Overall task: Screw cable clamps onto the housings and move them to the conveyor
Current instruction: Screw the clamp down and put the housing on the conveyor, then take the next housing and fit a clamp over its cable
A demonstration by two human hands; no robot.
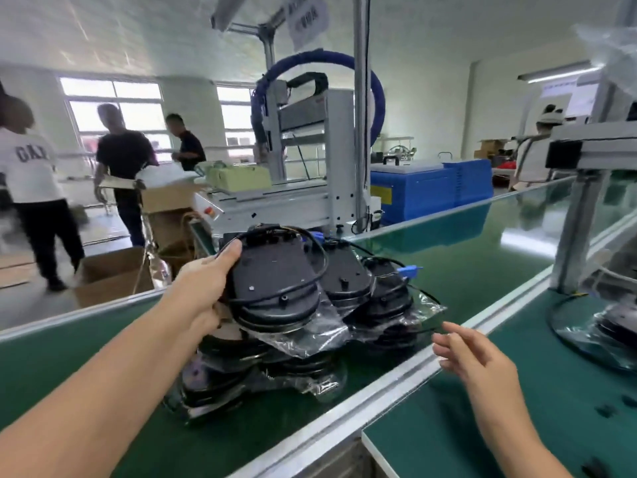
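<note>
My left hand [203, 288] grips the left edge of a black oval housing [275, 274] with a black cable looped round it. This housing sits on top of a pile of similar housings [348, 277] in clear plastic bags, stacked on the green conveyor belt [465, 246]. A blue connector [408, 270] sticks out at the pile's right. My right hand [472, 353] hovers over the aluminium rail [396, 374] to the right of the pile, fingers relaxed, holding nothing. Small black clamps [617, 410] lie on the green work table.
More bagged housings [613, 326] with a looped cable lie on the table at right, beside a metal post [579, 236]. A grey machine [303, 160] and blue crates [434, 188] stand beyond the belt. Several people stand at the left, by cardboard boxes [110, 274].
</note>
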